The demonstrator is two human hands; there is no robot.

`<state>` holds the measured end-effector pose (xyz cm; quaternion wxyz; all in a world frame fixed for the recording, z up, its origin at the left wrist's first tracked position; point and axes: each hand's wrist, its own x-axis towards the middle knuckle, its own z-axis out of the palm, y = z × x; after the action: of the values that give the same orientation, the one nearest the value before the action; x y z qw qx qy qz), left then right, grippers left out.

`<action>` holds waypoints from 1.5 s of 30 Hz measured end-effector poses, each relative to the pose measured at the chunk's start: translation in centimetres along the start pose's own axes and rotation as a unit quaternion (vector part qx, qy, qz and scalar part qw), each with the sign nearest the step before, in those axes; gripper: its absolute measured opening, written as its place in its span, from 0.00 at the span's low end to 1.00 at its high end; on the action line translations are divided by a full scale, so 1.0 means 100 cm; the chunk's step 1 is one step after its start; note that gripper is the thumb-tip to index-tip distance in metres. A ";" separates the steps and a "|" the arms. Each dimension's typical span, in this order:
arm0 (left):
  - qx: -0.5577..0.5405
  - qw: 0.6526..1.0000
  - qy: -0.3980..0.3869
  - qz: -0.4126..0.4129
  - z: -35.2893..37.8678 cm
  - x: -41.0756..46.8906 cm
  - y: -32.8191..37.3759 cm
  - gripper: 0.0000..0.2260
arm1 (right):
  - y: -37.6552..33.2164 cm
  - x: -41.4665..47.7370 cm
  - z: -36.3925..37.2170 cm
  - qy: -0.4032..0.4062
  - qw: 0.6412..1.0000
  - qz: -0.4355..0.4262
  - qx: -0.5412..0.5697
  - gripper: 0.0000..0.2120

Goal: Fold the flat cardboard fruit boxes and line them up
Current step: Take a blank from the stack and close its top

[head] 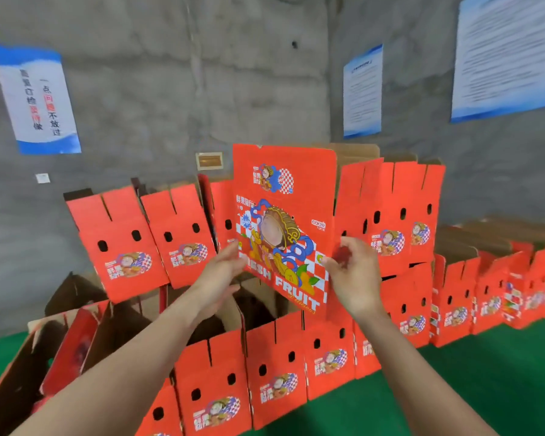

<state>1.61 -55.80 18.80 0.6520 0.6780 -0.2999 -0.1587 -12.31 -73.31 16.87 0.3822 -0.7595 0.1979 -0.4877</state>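
— Grey concrete wall is seen behind everything, is it not?
— It is. Blue-and-white posters are fixed to it, and a green floor is seen below.
— Where is the flat box found?
— The flat box is held upright in the air at the middle of the view. Its printed red face is turned to the camera, and "FRESH FRUIT" is lettered near the bottom. It is raised in front of the folded boxes.
— How is it held by the hands?
— Its lower right edge is pinched by the right hand: the thumb is laid on the printed face and the fingers are curled round behind. The lower left edge is met by the left hand, whose fingers are stretched toward the card. Because of blur, it cannot be told whether that edge is clasped or only touched.
— And the folded boxes?
— The folded boxes are lined up side by side in two tiers before the wall, with red fronts, paired holes and slotted flaps standing up. The line is carried on to the right. At far left, tilted boxes are seen with brown insides shown.
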 end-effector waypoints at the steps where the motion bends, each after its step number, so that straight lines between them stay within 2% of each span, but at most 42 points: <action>1: 0.000 1.000 -0.008 -0.002 0.016 0.009 0.003 0.20 | 0.005 0.005 0.006 0.024 0.999 0.009 -0.029 0.15; 6: -0.001 0.998 -0.068 0.001 0.092 0.040 0.017 0.19 | 0.019 0.025 0.042 0.094 0.990 0.041 -0.095 0.19; 10: -0.021 0.999 -0.047 -0.005 0.110 0.058 0.013 0.16 | 0.031 0.033 0.061 0.115 0.986 -0.002 -0.124 0.20; 13: 0.008 0.998 -0.056 -0.008 0.103 0.066 0.009 0.11 | 0.048 0.030 0.071 0.062 0.988 -0.051 -0.132 0.27; 17: 0.024 0.996 -0.075 -0.048 0.101 0.071 0.011 0.20 | 0.060 0.043 0.076 0.037 0.988 -0.012 -0.148 0.30; 21: 0.046 0.993 -0.094 -0.060 0.097 0.063 0.006 0.22 | 0.061 0.050 0.079 -0.005 0.988 0.013 -0.155 0.32; 23: 0.061 0.992 -0.095 -0.055 0.084 0.058 0.006 0.22 | 0.061 0.043 0.082 0.000 0.989 0.016 -0.148 0.32; 26: 0.076 0.992 -0.087 -0.042 0.060 0.047 0.011 0.21 | 0.056 0.030 0.088 0.038 0.987 -0.065 -0.144 0.33; 28: 0.081 0.993 -0.084 -0.030 0.044 0.033 0.019 0.18 | 0.054 0.026 0.091 0.010 0.968 -0.132 -0.212 0.36; 30: 0.075 0.995 -0.066 -0.020 0.024 0.012 0.027 0.17 | 0.050 0.026 0.090 -0.039 0.945 -0.125 -0.301 0.37; 32: 0.064 0.998 -0.027 -0.006 -0.007 -0.015 0.031 0.17 | 0.044 0.027 0.087 -0.073 0.934 -0.079 -0.340 0.35; 35: 0.035 0.998 0.060 0.009 -0.068 -0.069 0.027 0.15 | 0.018 0.019 0.089 -0.079 0.959 -0.014 -0.270 0.30; 37: 0.009 0.991 0.135 0.012 -0.116 -0.109 0.021 0.13 | -0.001 0.013 0.094 -0.018 0.980 -0.060 -0.187 0.24; 39: -0.016 0.976 0.218 0.024 -0.168 -0.155 0.009 0.11 | -0.020 0.003 0.103 0.017 0.987 -0.110 -0.116 0.17; 42: -0.069 0.937 0.340 0.048 -0.255 -0.238 -0.017 0.07 | -0.039 -0.028 0.120 -0.053 0.993 -0.097 -0.049 0.17; 45: -0.067 0.857 0.510 0.013 -0.332 -0.324 -0.064 0.06 | -0.071 -0.092 0.146 -0.091 0.988 -0.121 0.019 0.12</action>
<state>-1.94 -9.91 10.16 0.7593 0.6150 0.0773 0.1981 -3.89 -56.99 13.61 0.3513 -0.8118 0.0596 -0.4626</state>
